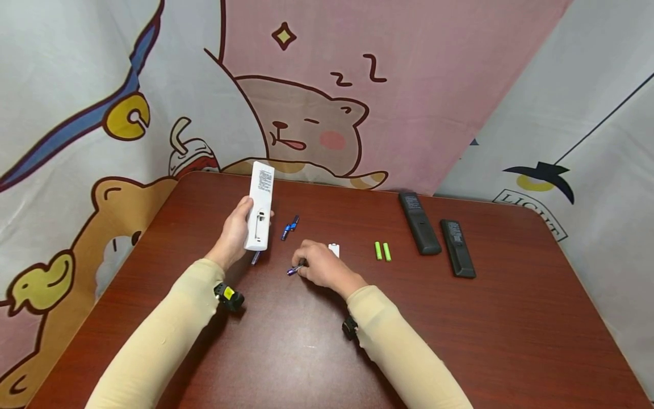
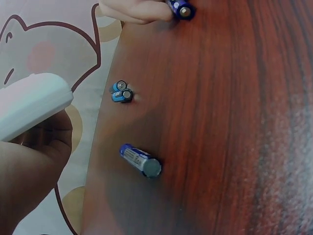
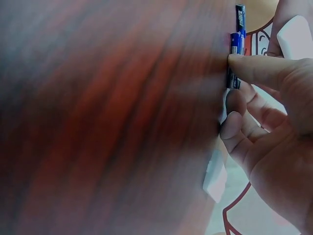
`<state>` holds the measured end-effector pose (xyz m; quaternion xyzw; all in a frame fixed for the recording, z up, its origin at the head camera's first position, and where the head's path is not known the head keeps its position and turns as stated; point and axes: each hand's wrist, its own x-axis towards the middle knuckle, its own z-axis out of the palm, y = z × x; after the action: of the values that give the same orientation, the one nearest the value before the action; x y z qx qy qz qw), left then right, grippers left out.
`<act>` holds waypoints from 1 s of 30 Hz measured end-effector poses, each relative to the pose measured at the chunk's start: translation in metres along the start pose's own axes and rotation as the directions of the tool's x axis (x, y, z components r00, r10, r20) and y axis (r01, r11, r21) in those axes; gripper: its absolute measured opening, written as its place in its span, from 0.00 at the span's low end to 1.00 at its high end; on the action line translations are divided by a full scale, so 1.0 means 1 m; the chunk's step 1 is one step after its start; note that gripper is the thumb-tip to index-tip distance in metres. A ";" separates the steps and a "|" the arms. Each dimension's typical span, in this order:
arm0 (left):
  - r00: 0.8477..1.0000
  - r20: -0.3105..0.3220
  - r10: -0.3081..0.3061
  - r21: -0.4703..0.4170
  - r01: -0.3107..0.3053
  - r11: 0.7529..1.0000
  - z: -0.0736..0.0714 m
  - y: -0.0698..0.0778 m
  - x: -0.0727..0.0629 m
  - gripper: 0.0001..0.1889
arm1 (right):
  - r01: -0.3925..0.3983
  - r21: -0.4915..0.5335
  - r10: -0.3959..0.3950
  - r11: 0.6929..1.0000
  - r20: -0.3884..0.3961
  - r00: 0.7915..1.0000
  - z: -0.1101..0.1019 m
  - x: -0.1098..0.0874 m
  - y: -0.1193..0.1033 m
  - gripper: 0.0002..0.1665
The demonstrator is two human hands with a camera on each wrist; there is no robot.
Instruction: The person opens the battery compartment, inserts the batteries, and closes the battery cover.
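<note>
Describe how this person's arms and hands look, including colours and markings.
The left sleeve and right sleeve are long, plain and pale yellow. The left hand and right hand are bare. The left camera is black with a yellow patch; the right camera looks black.

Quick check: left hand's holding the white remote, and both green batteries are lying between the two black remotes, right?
Not quite: the two green batteries lie to the left of both black remotes, as the head view shows. The left hand does hold the white remote.
</note>
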<state>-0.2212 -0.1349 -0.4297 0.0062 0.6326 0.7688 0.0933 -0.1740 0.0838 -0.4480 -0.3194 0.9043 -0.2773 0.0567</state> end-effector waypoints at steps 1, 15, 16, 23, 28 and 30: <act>1.000 -0.001 -0.002 0.001 0.002 1.000 0.000 0.000 0.000 0.22 | -0.001 -0.002 0.001 1.000 0.002 1.000 0.000 0.000 0.000 0.05; 1.000 -0.002 -0.027 -0.026 0.027 0.999 0.002 0.001 0.000 0.20 | -0.024 0.060 0.022 0.998 0.029 0.999 -0.002 -0.001 0.000 0.05; 1.000 -0.003 -0.029 -0.028 0.029 0.999 0.003 0.000 0.000 0.19 | -0.025 0.064 0.024 0.998 0.027 0.999 -0.002 -0.001 0.000 0.05; 1.000 -0.001 -0.027 -0.025 0.027 0.999 0.005 -0.001 -0.001 0.19 | -0.008 0.072 0.008 0.997 -0.002 1.000 -0.006 -0.003 -0.001 0.11; 1.000 0.003 -0.031 -0.052 0.031 0.998 0.009 -0.003 -0.001 0.17 | -0.012 0.093 0.017 0.996 -0.044 0.999 -0.006 -0.003 0.000 0.15; 1.000 0.008 -0.030 -0.059 0.030 0.998 0.010 -0.004 -0.001 0.18 | -0.006 0.115 0.015 0.993 -0.076 0.997 -0.006 -0.003 0.001 0.17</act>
<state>-0.2186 -0.1249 -0.4312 -0.0035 0.6094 0.7856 0.1073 -0.1732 0.0890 -0.4438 -0.3001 0.8901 -0.3405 0.0415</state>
